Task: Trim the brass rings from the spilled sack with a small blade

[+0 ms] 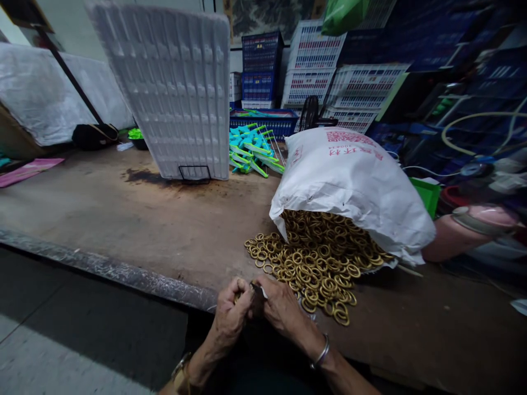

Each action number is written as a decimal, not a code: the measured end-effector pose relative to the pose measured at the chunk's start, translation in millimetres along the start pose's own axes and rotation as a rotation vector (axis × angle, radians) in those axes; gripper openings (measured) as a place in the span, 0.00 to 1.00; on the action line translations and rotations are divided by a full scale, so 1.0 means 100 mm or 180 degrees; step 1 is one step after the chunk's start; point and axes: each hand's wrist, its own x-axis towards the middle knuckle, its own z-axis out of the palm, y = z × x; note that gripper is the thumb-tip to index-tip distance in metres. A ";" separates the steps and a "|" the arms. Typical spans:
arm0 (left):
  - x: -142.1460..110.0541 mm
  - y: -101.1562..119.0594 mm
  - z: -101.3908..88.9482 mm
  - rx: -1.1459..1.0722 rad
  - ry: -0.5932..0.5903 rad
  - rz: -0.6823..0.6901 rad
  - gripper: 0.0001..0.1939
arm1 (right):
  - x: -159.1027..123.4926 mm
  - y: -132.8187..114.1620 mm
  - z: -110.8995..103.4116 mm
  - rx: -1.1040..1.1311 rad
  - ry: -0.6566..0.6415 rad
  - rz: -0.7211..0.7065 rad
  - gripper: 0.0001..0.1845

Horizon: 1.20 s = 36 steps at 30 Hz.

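My left hand (231, 307) is closed at the table's front edge, with a bit of a gold ring (237, 297) showing between its fingers. Close against it, my right hand (282, 308) is closed too, and a small dark piece (257, 292) shows at its fingertips; its kind I cannot make out. Just beyond the right hand lies a heap of gold rings (317, 269). It spills from the open mouth of a white woven sack (349, 170) lying on its side, with red print on top.
On the brown tabletop (102, 214), a white ribbed plastic tray (177, 93) stands upright in a black wire holder (194, 174). Behind are turquoise and green plastic parts (251, 148) and stacked crates (315, 55). A pink canister (469, 233) sits right of the sack.
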 end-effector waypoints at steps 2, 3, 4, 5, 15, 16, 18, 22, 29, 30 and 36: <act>-0.06 0.00 -0.02 0.0017 -0.0053 0.0080 0.16 | 0.02 0.02 0.02 -0.0168 0.0000 0.0051 0.14; -0.10 0.01 -0.03 -0.0004 -0.0120 0.0136 0.16 | 0.03 0.04 0.02 -0.0268 0.0019 0.0118 0.14; -0.14 0.01 -0.03 -0.0064 -0.0233 0.0187 0.15 | 0.05 0.06 0.02 -0.0365 0.0051 0.0193 0.15; -0.17 0.02 -0.03 -0.0169 -0.0372 0.0200 0.15 | 0.07 0.08 0.02 -0.0449 0.0093 0.0255 0.16; -0.02 -0.12 -0.06 -0.1862 -0.0310 -0.1023 0.13 | 0.42 0.17 -0.08 -0.1281 0.0502 0.0596 0.13; -0.02 -0.14 -0.08 -0.1953 -0.0258 -0.1071 0.12 | 0.45 0.18 -0.07 -0.1346 0.0446 0.0627 0.13; -0.01 -0.18 -0.10 -0.2081 -0.0212 -0.1150 0.11 | 0.50 0.18 -0.04 -0.1431 0.0351 0.0686 0.13; 0.01 -0.21 -0.12 -0.2201 -0.0310 -0.1251 0.09 | 0.54 0.18 0.01 -0.1475 0.0297 0.0774 0.12; 0.09 -0.23 -0.14 -0.2462 -0.0271 -0.1337 0.12 | 0.56 0.17 0.01 -0.1377 0.0286 0.0822 0.13; 0.10 -0.23 -0.13 -0.2472 -0.0196 -0.1359 0.13 | 0.55 0.17 -0.01 -0.1342 0.0298 0.0822 0.13; 0.19 -0.15 -0.04 -0.1724 0.0069 -0.1010 0.14 | 0.38 0.19 -0.18 -0.0678 0.0593 0.0480 0.12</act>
